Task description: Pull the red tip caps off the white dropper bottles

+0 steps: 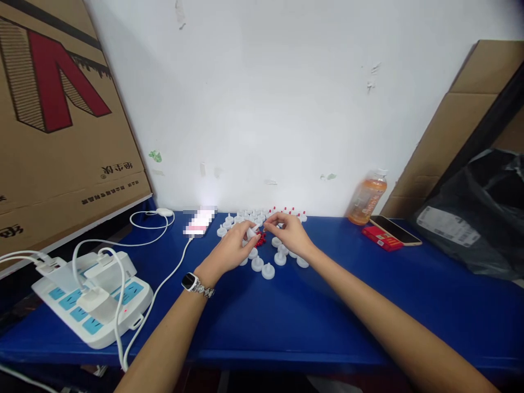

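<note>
My left hand, with a watch on its wrist, pinches a small white plastic cap over the blue table. My right hand is closed in a pinch just right of it, fingertips near the cap; what it holds is too small to name. Under the hands lies a little heap of red pieces. Several loose white caps lie around and in front of the hands. Behind, by the wall, stand several white caps with red tips.
A white power strip with chargers and cables sits at the left. A phone lies near the wall. At the right are an orange drink bottle, another phone on a red box, and a black bag. Cardboard leans on both sides.
</note>
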`<state>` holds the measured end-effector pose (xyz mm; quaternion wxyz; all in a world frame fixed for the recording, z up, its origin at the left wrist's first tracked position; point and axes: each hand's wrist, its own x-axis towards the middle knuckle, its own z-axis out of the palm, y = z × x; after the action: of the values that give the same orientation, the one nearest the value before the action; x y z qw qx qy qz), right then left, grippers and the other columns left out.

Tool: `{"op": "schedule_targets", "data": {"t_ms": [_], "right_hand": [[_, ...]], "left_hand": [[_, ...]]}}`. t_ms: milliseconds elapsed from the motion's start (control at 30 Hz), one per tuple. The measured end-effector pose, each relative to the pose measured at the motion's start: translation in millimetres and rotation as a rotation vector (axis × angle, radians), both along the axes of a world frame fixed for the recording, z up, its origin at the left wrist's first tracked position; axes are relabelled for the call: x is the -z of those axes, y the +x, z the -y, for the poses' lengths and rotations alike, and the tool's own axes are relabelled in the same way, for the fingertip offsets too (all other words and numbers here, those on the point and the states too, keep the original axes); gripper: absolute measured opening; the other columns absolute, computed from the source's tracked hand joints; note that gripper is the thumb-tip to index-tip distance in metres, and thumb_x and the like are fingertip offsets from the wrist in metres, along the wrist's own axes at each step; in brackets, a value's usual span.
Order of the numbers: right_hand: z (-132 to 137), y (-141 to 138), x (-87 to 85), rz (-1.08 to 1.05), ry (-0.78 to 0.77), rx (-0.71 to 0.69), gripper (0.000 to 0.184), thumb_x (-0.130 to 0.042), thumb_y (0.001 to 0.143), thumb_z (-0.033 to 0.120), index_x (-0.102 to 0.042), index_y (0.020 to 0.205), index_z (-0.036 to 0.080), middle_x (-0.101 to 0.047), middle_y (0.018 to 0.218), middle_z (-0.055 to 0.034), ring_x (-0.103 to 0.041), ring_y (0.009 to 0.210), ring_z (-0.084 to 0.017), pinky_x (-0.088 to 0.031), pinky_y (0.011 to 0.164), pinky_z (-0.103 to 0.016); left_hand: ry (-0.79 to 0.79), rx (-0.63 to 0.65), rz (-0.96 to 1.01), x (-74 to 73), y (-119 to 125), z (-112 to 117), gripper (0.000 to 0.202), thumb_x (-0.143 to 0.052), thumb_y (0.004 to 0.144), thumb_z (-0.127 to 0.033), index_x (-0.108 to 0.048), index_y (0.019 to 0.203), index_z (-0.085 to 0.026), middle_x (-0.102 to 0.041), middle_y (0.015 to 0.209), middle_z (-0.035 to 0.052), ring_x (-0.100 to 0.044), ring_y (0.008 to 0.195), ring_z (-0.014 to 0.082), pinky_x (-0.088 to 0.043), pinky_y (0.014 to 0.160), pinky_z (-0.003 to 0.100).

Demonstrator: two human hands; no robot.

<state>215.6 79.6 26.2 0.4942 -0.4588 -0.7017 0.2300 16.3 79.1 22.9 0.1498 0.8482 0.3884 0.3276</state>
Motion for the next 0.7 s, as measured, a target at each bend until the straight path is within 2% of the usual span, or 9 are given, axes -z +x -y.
{"op": "schedule_targets", "data": {"t_ms": [100, 200, 467, 533, 700], "right_hand": [[3.1, -8.5, 5.0, -0.345, -0.028, 0.021, 0.024, -0.069, 0.077, 0.04, -0.071, 0.084, 0.017, -0.072, 0.077, -0.0052, -0.066, 0.075, -0.02, -0.049, 0.069, -0.031], [4.5, -20.2, 9.1, -0.5, -0.037, 0.073, 0.025, -0.074, 0.072, 0.042, -0.071, 0.077, 0.017, -0.072, 0.074, -0.0049, -0.065, 0.072, -0.019, -0.05, 0.069, -0.032], [12.0, -31.8, 15.1, -0.564, -0.026, 0.161, 0.031, -0.077, 0.069, 0.045, -0.064, 0.068, 0.017, -0.064, 0.066, -0.0003, -0.052, 0.055, -0.012, -0.042, 0.054, -0.026], [13.5, -33.1, 15.8, -0.567, -0.003, 0.165, 0.032, -0.075, 0.071, 0.047, -0.063, 0.069, 0.017, -0.062, 0.067, 0.0002, -0.05, 0.055, -0.011, -0.041, 0.053, -0.026], [10.2, -36.6, 15.8, -0.526, 0.078, 0.174, 0.036, -0.066, 0.081, 0.049, -0.057, 0.065, 0.019, -0.054, 0.065, 0.0017, -0.048, 0.06, -0.012, -0.039, 0.055, -0.025]], "left_hand": [[-0.029, 0.03, -0.019, -0.4, 5.8, 2.9, 0.034, -0.042, 0.098, -0.048, -0.056, 0.11, -0.02, -0.064, 0.091, 0.0046, -0.061, 0.079, 0.0192, -0.046, 0.07, 0.031], [-0.003, 0.016, -0.063, 0.9, 12.3, 5.6, 0.034, -0.04, 0.099, -0.049, -0.056, 0.106, -0.02, -0.063, 0.088, 0.0049, -0.06, 0.079, 0.0206, -0.046, 0.07, 0.033], [0.071, -0.051, -0.154, 4.7, 22.1, 11.2, 0.033, -0.034, 0.101, -0.044, -0.053, 0.106, -0.017, -0.059, 0.09, 0.0078, -0.059, 0.086, 0.0244, -0.048, 0.079, 0.041], [0.106, -0.049, -0.117, 6.2, 24.2, 10.8, 0.035, -0.033, 0.101, -0.041, -0.051, 0.117, -0.015, -0.059, 0.097, 0.0101, -0.059, 0.091, 0.0253, -0.049, 0.084, 0.043], [0.161, -0.071, -0.03, 10.7, 26.3, 7.0, 0.05, -0.032, 0.102, -0.039, -0.032, 0.144, -0.012, -0.057, 0.114, 0.0157, -0.056, 0.107, 0.0282, -0.047, 0.097, 0.049]]}}
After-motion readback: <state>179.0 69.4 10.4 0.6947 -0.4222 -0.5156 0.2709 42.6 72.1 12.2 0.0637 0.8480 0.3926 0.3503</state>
